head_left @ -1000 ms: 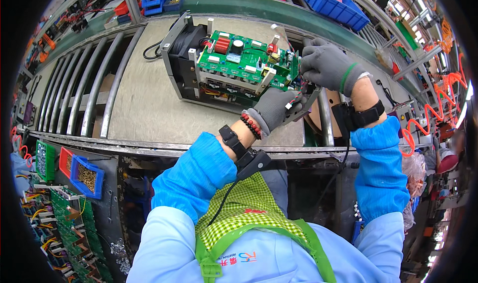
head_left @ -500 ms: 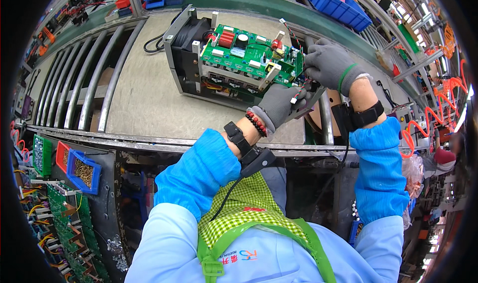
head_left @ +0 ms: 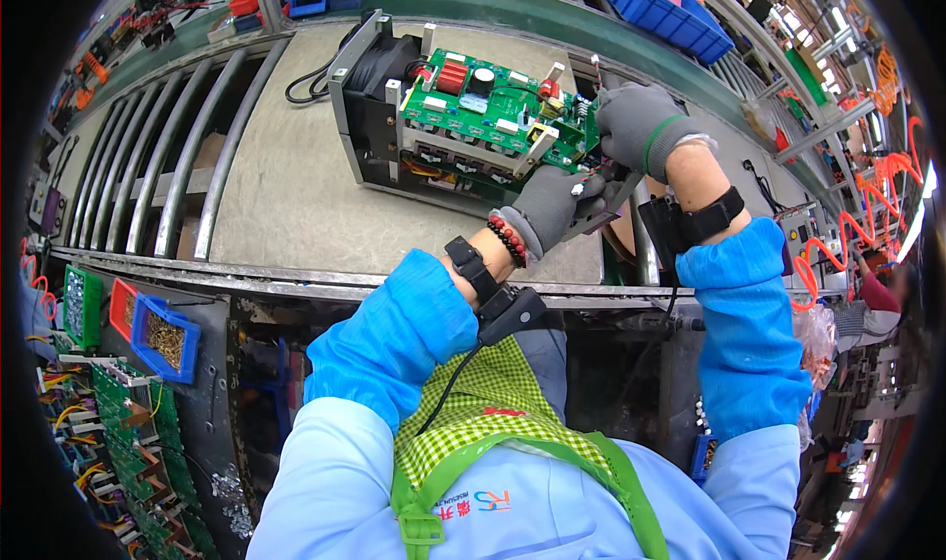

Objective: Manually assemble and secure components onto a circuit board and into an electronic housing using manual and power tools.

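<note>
A machine chassis [head_left: 352, 146] lies on the bench, with a black fan [head_left: 386, 65] at its left end. On top is a green circuit board [head_left: 468, 116] carrying red and white parts. My right hand [head_left: 639, 126], in a grey glove, is closed at the board's right end; its fingertips are hidden behind the knuckles. My left hand [head_left: 548, 205], gloved too, curls at the near right corner beside the dark end panel [head_left: 603, 217]. A small white connector [head_left: 578, 190] on thin wires lies over its fingers. What either hand pinches is hidden.
Metal rollers [head_left: 175, 156] run along the left of the bench plate [head_left: 281, 185]. At lower left stand a blue bin of screws [head_left: 166, 338], a green bin [head_left: 81, 306] and more circuit boards [head_left: 148, 452]. A blue crate [head_left: 665, 13] is at the back. Orange coiled hose [head_left: 855, 227] hangs at right.
My right hand has shifted slightly left and its wrist has turned. The thin red and black wires beside it have moved right. My left hand stays at the near corner with little movement.
</note>
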A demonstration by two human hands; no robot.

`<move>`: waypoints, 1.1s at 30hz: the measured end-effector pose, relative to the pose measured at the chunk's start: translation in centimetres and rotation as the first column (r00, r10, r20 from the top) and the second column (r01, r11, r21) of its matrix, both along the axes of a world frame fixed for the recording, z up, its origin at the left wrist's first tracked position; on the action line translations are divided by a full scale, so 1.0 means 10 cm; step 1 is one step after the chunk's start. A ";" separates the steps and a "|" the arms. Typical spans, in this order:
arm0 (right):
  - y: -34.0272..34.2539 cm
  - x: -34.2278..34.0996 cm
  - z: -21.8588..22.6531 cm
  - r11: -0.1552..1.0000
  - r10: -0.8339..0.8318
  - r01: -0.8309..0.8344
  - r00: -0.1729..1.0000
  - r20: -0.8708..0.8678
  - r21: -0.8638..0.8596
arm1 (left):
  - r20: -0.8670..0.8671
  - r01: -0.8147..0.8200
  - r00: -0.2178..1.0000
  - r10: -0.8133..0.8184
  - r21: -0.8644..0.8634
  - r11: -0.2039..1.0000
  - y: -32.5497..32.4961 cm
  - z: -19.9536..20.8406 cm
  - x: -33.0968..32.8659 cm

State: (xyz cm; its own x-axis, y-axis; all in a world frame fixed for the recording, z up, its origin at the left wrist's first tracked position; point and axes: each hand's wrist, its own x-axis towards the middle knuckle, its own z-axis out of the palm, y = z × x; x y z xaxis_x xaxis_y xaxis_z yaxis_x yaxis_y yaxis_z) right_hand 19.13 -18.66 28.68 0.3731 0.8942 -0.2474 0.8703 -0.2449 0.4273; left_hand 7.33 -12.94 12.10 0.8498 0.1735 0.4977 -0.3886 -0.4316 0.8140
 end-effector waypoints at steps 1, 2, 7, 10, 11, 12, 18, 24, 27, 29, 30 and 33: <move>-0.04 0.00 0.04 0.997 0.036 -0.030 0.996 -0.087 0.069 | -0.044 0.104 0.992 -0.122 -0.296 0.950 0.01 0.01 -0.02; -0.11 0.01 0.14 0.983 0.117 -0.086 0.973 -0.199 0.160 | -0.089 0.154 0.972 -0.218 -0.462 0.873 0.02 0.02 -0.05; -0.44 -0.13 0.45 0.875 0.395 -0.168 0.790 -0.469 0.455 | -0.217 0.085 0.837 -0.502 -0.855 0.512 0.11 0.15 -0.35; -0.52 -0.34 0.18 0.847 0.466 -0.347 0.849 -0.249 0.402 | -0.207 -0.017 0.847 -0.490 -0.931 0.364 0.16 0.28 -0.58; -0.53 -0.38 0.08 0.837 0.487 -0.389 0.851 -0.198 0.386 | -0.216 -0.004 0.842 -0.494 -0.919 0.395 0.18 0.33 -0.65; -0.52 -0.39 -0.01 0.838 0.472 -0.376 0.864 -0.177 0.396 | -0.222 0.012 0.838 -0.498 -0.906 0.424 0.19 0.37 -0.71; -0.55 -0.31 -0.10 0.790 0.526 -0.380 0.824 -0.212 0.482 | -0.266 -0.012 0.875 -0.404 -0.848 0.531 0.20 0.67 -0.86; -0.65 -0.19 0.14 0.790 0.477 -0.188 0.787 -0.391 0.584 | -0.299 -0.009 0.947 -0.121 -0.402 0.916 0.22 0.97 -0.56; -0.68 -0.04 0.21 0.782 0.459 -0.072 0.738 -0.495 0.619 | -0.327 0.017 0.933 -0.152 -0.381 0.924 0.29 1.10 -0.37; -0.67 0.05 0.23 0.795 0.424 0.049 0.669 -0.611 0.605 | -0.319 0.044 0.928 -0.191 -0.416 0.908 0.34 1.20 -0.26; -0.63 0.09 0.22 0.782 0.435 0.042 0.678 -0.592 0.622 | -0.327 -0.049 0.942 -0.082 -0.374 0.926 0.34 1.25 -0.19; -0.52 0.23 0.19 0.746 0.406 0.248 0.565 -0.718 0.617 | -0.164 -0.186 0.968 0.189 0.033 0.982 0.44 1.38 -0.06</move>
